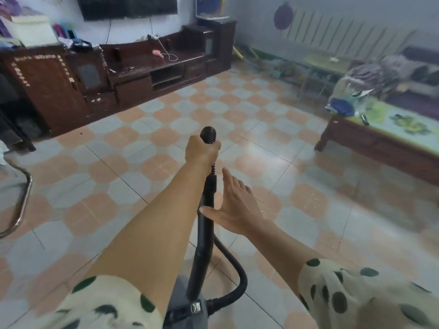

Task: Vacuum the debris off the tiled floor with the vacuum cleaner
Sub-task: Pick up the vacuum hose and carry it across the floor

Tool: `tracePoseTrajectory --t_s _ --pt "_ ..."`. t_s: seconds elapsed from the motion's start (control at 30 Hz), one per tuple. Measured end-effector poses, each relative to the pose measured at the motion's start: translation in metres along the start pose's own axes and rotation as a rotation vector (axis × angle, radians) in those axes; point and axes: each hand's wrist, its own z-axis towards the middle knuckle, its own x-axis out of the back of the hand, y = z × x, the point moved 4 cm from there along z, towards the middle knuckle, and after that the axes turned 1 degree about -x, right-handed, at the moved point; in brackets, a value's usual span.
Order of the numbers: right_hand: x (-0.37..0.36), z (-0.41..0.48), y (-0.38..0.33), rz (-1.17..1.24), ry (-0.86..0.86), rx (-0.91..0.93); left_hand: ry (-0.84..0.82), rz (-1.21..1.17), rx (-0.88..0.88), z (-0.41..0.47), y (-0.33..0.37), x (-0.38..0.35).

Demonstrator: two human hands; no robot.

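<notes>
We see soft, even light with no hard shadows and a pale sheen on the tiled floor (259, 150) near the middle. The wide lens bends the edges. The coffee table (370, 141) and right sleeve (356, 300) smear into blur, while the vacuum hose (208, 135) looks fairly sharp.

Glossy tiled floor (133, 176), ribbed black hose (208, 135), dark wooden cabinet (133, 74)

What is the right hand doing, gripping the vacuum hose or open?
Open: the right hand has straight, spread fingers beside the hose, and only the thumb tip meets it.
</notes>
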Motion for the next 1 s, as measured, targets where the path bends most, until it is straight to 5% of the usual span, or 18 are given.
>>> tracePoseTrajectory --t_s 0.27,0.43,0.57,0.7,0.83,1.0 --pt "-0.005 -0.016 0.073 0.072 0.089 -0.286 -0.072 -0.347 0.318 -0.028 -0.038 -0.089" --pt "-0.017 -0.025 0.129 -0.021 0.098 -0.278 -0.157 -0.252 0.351 -0.036 -0.076 -0.120" --pt "-0.039 -0.031 0.171 -0.058 0.054 -0.265 -0.267 -0.029 0.235 -0.037 -0.119 -0.114" --pt "-0.070 -0.034 0.198 -0.118 -0.014 -0.239 -0.395 0.447 0.059 -0.045 -0.197 -0.094" --pt "-0.121 -0.029 0.203 -0.149 -0.063 -0.178 -0.482 0.856 0.108 -0.063 -0.301 -0.079" --pt "-0.186 -0.027 0.199 -0.162 -0.132 -0.075 -0.715 1.058 0.087 -0.085 -0.385 -0.080"
